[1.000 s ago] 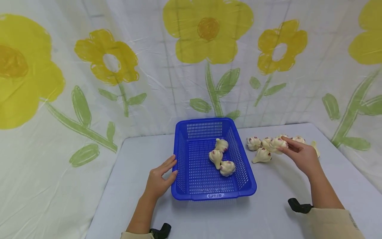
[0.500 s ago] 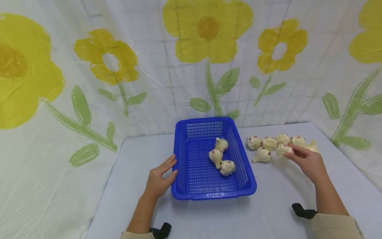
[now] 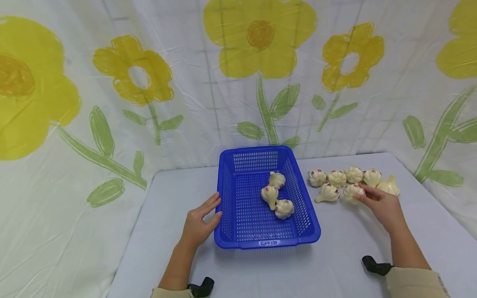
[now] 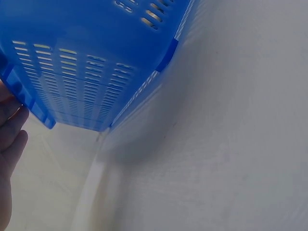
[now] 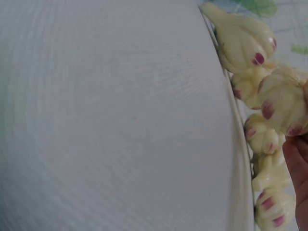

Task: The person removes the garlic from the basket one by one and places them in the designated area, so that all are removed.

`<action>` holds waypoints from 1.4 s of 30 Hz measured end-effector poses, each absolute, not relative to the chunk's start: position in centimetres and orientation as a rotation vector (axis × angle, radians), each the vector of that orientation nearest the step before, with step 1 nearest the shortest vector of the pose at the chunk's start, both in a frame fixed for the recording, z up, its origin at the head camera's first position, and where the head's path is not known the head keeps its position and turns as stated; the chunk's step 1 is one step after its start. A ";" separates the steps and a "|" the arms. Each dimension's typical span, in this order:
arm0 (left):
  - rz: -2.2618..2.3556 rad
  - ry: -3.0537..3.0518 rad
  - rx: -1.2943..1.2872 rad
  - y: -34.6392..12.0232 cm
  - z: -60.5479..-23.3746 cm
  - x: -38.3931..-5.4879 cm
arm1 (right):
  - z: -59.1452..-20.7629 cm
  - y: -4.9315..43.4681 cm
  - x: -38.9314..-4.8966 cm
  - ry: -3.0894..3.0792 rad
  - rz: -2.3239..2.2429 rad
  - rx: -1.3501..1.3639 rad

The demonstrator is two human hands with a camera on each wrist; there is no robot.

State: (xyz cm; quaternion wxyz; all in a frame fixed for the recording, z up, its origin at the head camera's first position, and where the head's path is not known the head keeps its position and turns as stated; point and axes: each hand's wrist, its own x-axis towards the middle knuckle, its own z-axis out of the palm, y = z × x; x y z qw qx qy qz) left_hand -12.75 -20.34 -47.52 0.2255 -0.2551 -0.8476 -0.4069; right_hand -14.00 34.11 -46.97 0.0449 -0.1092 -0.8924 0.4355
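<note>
My right hand [image 3: 385, 207] pinches a garlic bulb [image 3: 353, 191] between thumb and fingers, in front of a row of similar bulbs. In the right wrist view the held garlic bulb [image 5: 283, 102], cream with purple patches, is at the right edge, above my fingers [image 5: 296, 166]. A blue plastic basket [image 3: 244, 244] stands at the middle, with three garlic bulbs [image 3: 284, 209] inside. My left hand [image 3: 199, 225] rests against the basket's left rim with fingers extended. From the left wrist, the basket's slotted wall [image 4: 91, 43] fills the upper left, fingertips right at its rim.
Several garlic bulbs [image 3: 336, 178] lie on the white-covered table [image 3: 268, 277] right of the basket. One bulb [image 3: 328, 193] sits nearest the basket's right side; a plainer one [image 3: 389, 186] is at the far right. Behind the table hangs a flower-printed curtain [image 3: 193, 124].
The right hand has moved its garlic bulb right and slightly toward the front, uncovering the bulbs behind. The left hand and the basket have stayed in place.
</note>
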 end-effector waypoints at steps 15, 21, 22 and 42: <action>-1.121 -2.330 -0.705 -20.3 -47.5 -12.8 | -47.9 33.9 -14.8 -2.819 1.292 -0.418; -1.108 -2.295 -0.728 -20.3 -47.5 -12.8 | -47.5 34.1 -15.4 -2.850 1.384 -0.400; -1.106 -2.290 -0.731 -20.3 -47.6 -12.9 | -47.5 34.1 -15.4 -2.855 1.395 -0.400; -1.110 -2.304 -0.721 -20.4 -47.6 -13.0 | -48.2 33.7 -16.5 -2.710 1.701 -0.542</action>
